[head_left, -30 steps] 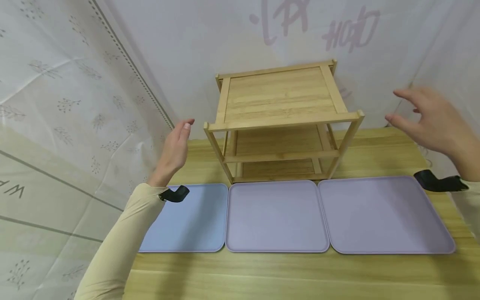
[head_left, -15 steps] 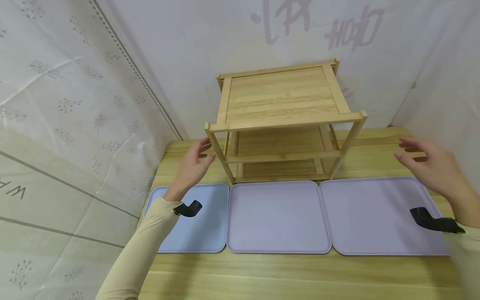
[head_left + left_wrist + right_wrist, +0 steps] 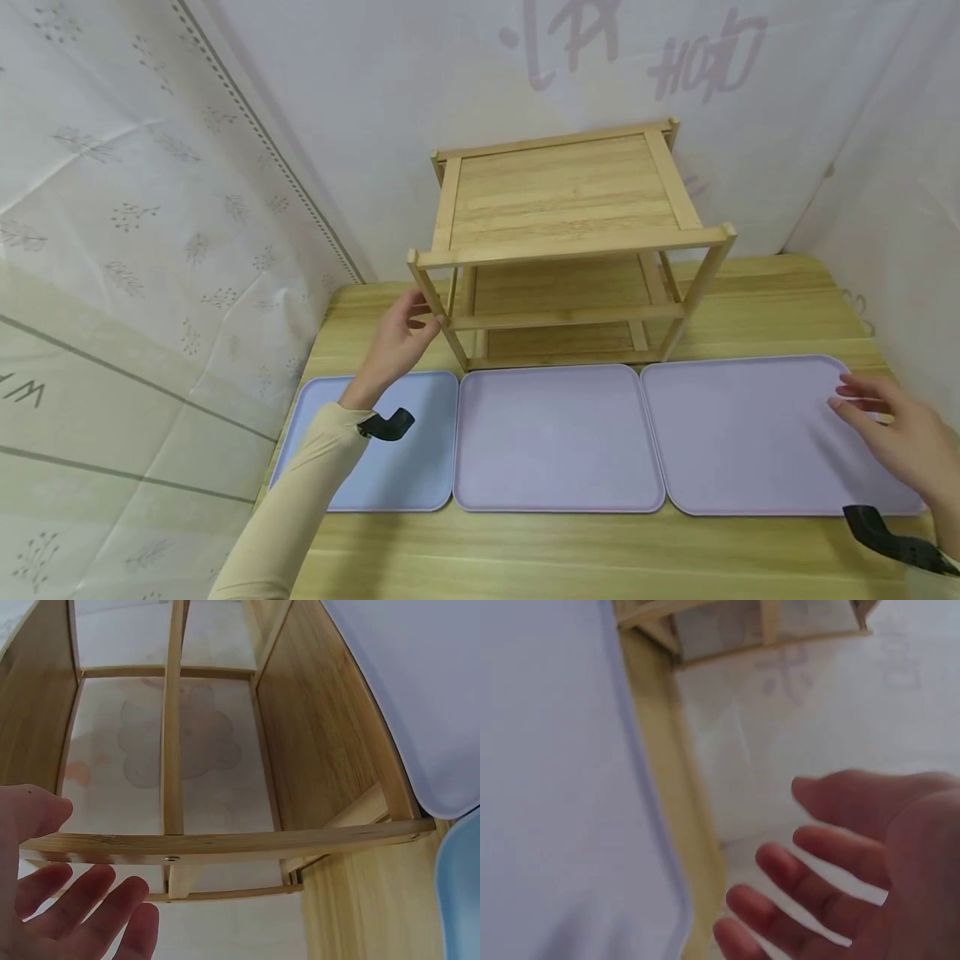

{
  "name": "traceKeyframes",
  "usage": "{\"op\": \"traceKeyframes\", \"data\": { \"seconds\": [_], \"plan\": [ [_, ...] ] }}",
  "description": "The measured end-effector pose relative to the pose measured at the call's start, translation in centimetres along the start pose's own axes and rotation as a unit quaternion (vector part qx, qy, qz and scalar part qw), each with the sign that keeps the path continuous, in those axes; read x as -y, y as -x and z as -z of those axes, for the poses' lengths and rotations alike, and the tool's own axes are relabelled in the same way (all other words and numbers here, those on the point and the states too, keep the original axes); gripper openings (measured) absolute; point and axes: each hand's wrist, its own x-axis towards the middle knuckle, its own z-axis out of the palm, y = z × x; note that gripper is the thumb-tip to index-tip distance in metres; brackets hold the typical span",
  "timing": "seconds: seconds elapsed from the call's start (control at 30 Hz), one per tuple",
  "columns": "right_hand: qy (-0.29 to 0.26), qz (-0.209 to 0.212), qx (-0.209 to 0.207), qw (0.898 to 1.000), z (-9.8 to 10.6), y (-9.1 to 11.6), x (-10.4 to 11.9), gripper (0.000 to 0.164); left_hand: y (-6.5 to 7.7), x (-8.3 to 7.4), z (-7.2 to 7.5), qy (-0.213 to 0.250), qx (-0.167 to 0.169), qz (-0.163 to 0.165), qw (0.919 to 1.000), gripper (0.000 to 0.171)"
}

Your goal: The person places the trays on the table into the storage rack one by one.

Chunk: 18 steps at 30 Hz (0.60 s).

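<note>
A three-tier bamboo shelf (image 3: 566, 196) stands at the back of the table. My left hand (image 3: 397, 346) is at its left front post (image 3: 429, 292), above the blue tray (image 3: 397, 475). In the left wrist view, the thumb (image 3: 34, 810) lies to one side of that post and the relaxed fingers (image 3: 90, 900) to the other, with a gap between them. My right hand (image 3: 900, 425) hovers over the right end of the right purple tray (image 3: 750, 433). Its fingers (image 3: 780, 907) are loosely bent and hold nothing.
A middle purple tray (image 3: 558, 442) lies between the other two, in front of the shelf. All three rest in a row on the wooden table (image 3: 570, 554). Printed cloth (image 3: 150, 208) hangs at the left, and a pale sheet with lettering (image 3: 360, 100) hangs behind.
My left hand has moved right and down to the shelf's left front post. My right hand has come down from beside the shelf to over the right tray. The shelf and trays stay put.
</note>
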Motion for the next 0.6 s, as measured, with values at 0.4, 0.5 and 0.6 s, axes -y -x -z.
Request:
{"op": "traceKeyframes", "data": {
  "seconds": [0.4, 0.5, 0.6],
  "plan": [
    [-0.021, -0.186, -0.104, 0.977, -4.4, 4.2, -12.7, 0.043, 0.3, 0.4, -0.8, 0.010, 0.005, 0.017, 0.9998, 0.035],
    [-0.030, -0.271, -0.130, 0.953, -5.0, 4.8, -13.0, 0.044, 0.3, 0.5, -1.0, 0.016, 0.009, 0.023, 0.9996, 0.037],
    [-0.042, -0.319, -0.120, 0.939, -4.8, 5.2, -11.5, 0.058, 0.3, 0.6, -1.1, 0.010, 0.007, 0.028, 0.9995, 0.038]
  ]
}}
